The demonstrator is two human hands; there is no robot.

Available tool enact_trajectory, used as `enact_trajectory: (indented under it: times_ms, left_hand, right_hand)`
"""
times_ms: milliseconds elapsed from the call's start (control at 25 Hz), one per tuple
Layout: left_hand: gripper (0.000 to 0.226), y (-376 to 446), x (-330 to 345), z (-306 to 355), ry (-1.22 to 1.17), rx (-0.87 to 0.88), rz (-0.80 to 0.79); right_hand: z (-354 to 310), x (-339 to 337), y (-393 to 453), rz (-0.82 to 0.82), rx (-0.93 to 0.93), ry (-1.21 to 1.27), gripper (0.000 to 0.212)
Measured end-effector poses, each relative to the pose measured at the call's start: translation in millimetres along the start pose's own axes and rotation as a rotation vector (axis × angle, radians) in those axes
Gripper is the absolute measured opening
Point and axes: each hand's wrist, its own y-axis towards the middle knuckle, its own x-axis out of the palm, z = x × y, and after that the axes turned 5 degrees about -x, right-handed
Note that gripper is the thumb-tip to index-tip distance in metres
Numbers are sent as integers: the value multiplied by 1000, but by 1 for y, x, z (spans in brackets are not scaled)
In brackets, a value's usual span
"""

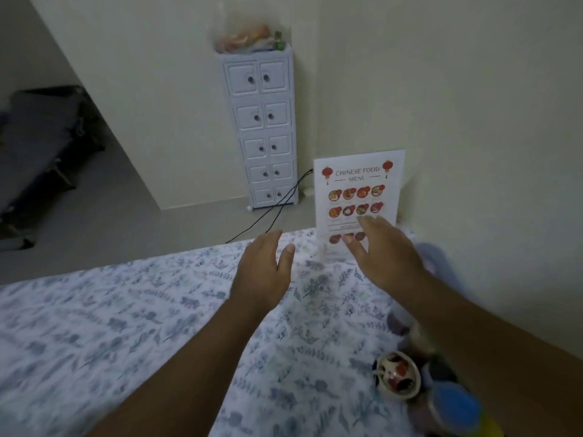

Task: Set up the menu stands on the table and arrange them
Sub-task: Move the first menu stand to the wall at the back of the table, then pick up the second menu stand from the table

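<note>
A menu stand [358,197] stands upright at the far right edge of the counter [126,326], close to the cream wall [473,121]. Its sheet reads "CHINESE FOOD MENU", with red lanterns in the top corners and rows of round dish pictures below. The counter is covered with a white cloth printed with blue-grey leaf sprigs.

Both hands are stretched out toward the stand, and neither holds anything. The left hand [265,272] hovers over the cloth just to the left of the stand, its fingers [285,257] loosely spread and apart from the sheet. The right hand [385,250] is in front of the lower part of the stand, covering the bottom row of dish pictures, with its fingers [355,247] spread wide (whether they touch the sheet I cannot tell, as the picture is blurred there).

At the near right of the counter lies a small painted bowl [398,375] with red and dark patterning, next to a blurred blue-lidded container [454,408].

On the floor beyond the counter a tall white drawer cabinet [262,127] stands against the wall, with a plastic bag [246,39] on top. Black cables [268,212] run across the floor from its foot. A dark folding cot [41,146] sits at the far left.
</note>
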Motion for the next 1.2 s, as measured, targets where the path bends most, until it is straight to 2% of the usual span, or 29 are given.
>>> enact_trajectory:
  times_ms: [280,560,640,800,880,960,1000,1120,1200]
  left_hand:
    - [64,-190,-92,-83,109,-25,91]
    - [63,-311,-167,-185,172,-300,221]
    - [59,-326,-185,-214,177,-376,297]
    - [48,-336,-216,-261,95,-568,456]
    - [49,-331,-231,-280,14,-670,509]
    - [53,-319,-246,-298,-47,-748,487]
    - [49,-312,-252,-308,-72,-734,466]
    - [26,-285,-266,-341,-180,-624,451]
    - [21,-259,-280,-374,-301,-585,463]
  right_hand:
    - [-151,49,-162,-135,-185,-60,69]
    - [-263,124,-238,-271,-432,-12,69]
    - [-289,143,-238,-290,-489,39,68]
    - [-322,174,-227,-362,-448,187,60]
    - [-330,189,-221,-406,-440,231,46]
    - [-337,200,-216,-420,-429,300,25]
    - [-341,205,-213,-409,-418,331,19]
    - [-353,218,-201,-345,-351,465,23]
    - [-372,229,-183,-309,-330,528,21]
